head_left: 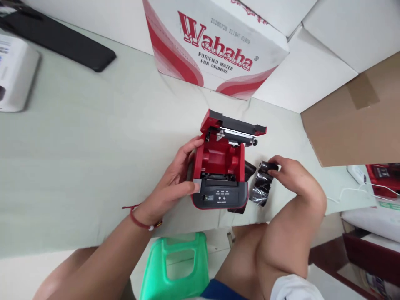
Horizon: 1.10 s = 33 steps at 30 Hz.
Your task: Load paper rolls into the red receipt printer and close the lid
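Note:
A small red and black label printer sits on the cloth-covered table with its lid raised and its red inner bay exposed. My left hand holds it along the left side, thumb at the front corner and fingers near the hinge. To the right of the printer, my right hand pinches the end of a roll of glossy black ribbon. A loose strip of that film hangs down over the table. Another black piece lies partly hidden behind the printer's right side.
Behind the printer stands a white and red water carton, beside white boxes and a brown carton. A long black object and a white device lie at left. Below the table edge is a green stool.

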Tool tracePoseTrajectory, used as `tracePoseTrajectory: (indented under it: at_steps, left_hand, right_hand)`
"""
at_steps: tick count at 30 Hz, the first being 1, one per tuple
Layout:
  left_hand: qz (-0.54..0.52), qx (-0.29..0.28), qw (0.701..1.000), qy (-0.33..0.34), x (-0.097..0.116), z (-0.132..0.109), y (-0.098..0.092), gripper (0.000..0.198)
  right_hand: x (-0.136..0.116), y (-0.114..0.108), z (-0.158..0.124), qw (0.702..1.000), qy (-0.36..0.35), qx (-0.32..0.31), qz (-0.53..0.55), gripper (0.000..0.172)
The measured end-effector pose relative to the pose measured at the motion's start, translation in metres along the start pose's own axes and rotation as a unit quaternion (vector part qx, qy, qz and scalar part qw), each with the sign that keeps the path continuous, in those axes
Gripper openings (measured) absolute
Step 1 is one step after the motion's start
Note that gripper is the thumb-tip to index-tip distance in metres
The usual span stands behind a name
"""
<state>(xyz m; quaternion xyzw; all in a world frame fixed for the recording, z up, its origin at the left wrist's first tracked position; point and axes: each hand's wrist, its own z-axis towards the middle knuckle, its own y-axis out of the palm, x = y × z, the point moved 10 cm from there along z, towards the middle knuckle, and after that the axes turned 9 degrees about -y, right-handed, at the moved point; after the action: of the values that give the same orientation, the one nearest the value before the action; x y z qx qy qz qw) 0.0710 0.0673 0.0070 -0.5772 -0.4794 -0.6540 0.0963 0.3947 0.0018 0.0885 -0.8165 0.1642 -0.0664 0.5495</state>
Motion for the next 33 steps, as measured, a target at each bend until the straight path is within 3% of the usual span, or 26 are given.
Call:
tracePoseTrajectory:
  at_steps: [4,11,18,23,27,29,33]
  left_hand:
    - [-0.009,0.017,1.000,0.007,0.001,0.001,-0.004,0.091]
    - [-0.001,0.033,0.999,0.001,0.003,0.002,-0.006,0.087]
    - [0.014,0.019,1.000,-0.006,0.004,-0.001,-0.004,0.084]
    - [0.024,0.005,1.000,-0.006,0.007,0.000,-0.001,0.084]
    - [0.039,-0.002,0.999,-0.002,0.008,-0.001,0.001,0.086]
    - [0.041,-0.006,0.999,0.002,0.008,-0.001,0.001,0.088]
    - [0.063,-0.007,0.998,0.024,0.011,-0.002,0.003,0.086]
  right_hand:
    - [-0.022,0.002,0.009,0.999,-0.032,0.004,0.036,0.043]
    - [-0.070,0.030,0.026,0.990,-0.097,-0.066,0.082,0.022]
    - [-0.100,0.026,0.020,0.974,-0.175,-0.092,0.112,0.039]
    - [-0.095,-0.011,-0.029,0.961,-0.233,-0.081,0.126,0.024]
    - [-0.126,-0.042,-0.105,0.854,-0.471,-0.106,0.192,0.026]
    - [-0.140,-0.049,-0.120,0.829,-0.515,-0.089,0.201,0.033]
    - [-0.162,-0.042,-0.081,0.899,-0.405,0.034,0.161,0.033]
